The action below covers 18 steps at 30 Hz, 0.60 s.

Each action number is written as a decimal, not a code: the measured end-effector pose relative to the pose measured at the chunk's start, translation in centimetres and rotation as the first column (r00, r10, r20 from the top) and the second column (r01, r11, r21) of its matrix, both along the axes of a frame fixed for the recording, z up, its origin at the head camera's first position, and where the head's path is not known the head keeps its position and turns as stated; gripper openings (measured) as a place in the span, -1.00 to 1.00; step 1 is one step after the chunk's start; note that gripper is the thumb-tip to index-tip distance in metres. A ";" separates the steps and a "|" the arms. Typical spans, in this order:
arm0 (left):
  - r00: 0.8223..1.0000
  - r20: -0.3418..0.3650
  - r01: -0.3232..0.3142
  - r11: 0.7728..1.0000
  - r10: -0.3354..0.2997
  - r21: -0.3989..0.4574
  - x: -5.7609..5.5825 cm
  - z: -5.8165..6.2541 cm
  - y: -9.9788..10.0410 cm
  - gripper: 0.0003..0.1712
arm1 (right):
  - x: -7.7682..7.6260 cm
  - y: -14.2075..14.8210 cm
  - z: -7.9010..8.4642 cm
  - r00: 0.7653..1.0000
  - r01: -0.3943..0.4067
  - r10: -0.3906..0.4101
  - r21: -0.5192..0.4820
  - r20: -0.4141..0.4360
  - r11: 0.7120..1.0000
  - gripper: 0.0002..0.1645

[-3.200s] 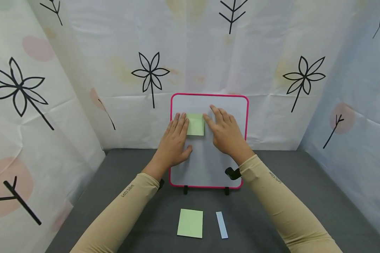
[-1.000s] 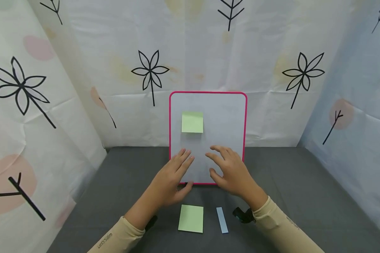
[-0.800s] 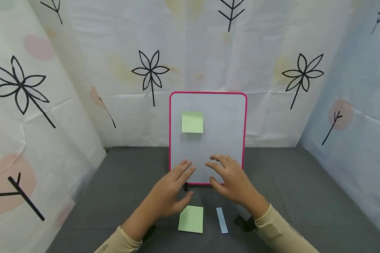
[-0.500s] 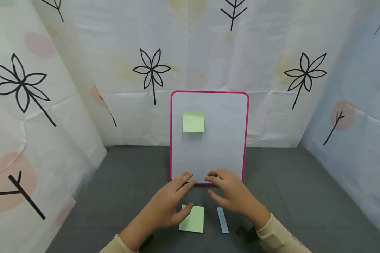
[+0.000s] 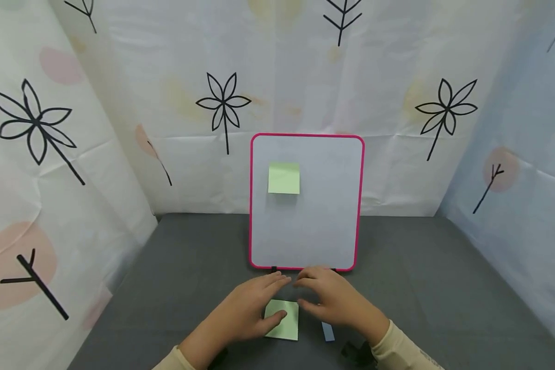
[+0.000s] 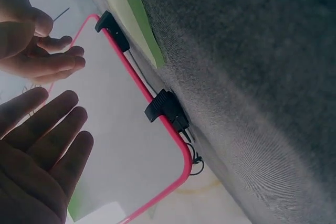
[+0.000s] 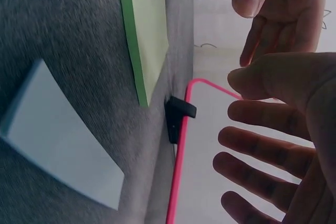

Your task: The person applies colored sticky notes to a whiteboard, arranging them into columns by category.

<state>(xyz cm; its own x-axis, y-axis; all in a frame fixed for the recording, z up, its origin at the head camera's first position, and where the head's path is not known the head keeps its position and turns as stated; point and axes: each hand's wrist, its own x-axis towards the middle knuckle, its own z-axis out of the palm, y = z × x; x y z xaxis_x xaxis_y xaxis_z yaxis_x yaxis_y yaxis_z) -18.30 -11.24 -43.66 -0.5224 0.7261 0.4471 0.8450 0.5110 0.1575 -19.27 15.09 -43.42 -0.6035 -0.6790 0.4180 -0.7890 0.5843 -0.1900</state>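
Note:
My left hand [image 5: 247,311], fingers relaxed and thumb apart, hovers over the green sticky note pad [image 5: 284,329] on the table and partly hides it. Just to its right my right hand [image 5: 335,298] hangs with loosely bent fingers, holding nothing. It covers the upper end of a narrow blue strip pad [image 5: 328,331]. In the right wrist view both the green pad [image 7: 147,35] and the blue strip pad [image 7: 65,140] lie below the fingers. One green sticky note [image 5: 284,178] is stuck to the upper left of the pink-framed whiteboard [image 5: 314,221].
Black clip feet [image 6: 168,109] hold the whiteboard's lower edge on the dark grey table [image 5: 189,257]. White patterned cloth [image 5: 305,77] hangs behind and at both sides. Tan sleeves [image 5: 402,347] cover the forearms.
Both hands have left the whiteboard, where they touched the green sticky note, and come down toward the pads on the table. The note stays on the board.

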 end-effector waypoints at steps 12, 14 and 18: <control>0.996 0.084 -0.017 0.995 0.025 -0.098 0.3 -0.3 -0.8 -0.49 | 0.9 -1.1 -1.1 0.994 -0.012 0.005 0.064 0.109 0.998 -0.70; 0.994 0.107 -0.017 0.993 0.030 -0.114 0.3 -0.2 -0.9 -0.50 | 0.9 -1.2 -1.1 0.994 -0.023 0.015 0.075 0.104 0.997 -0.70; 0.985 0.169 -0.007 0.990 0.032 -0.142 0.3 -0.3 -0.9 -0.53 | 1.1 -1.3 -1.2 0.991 -0.032 0.019 0.093 0.134 0.995 -0.68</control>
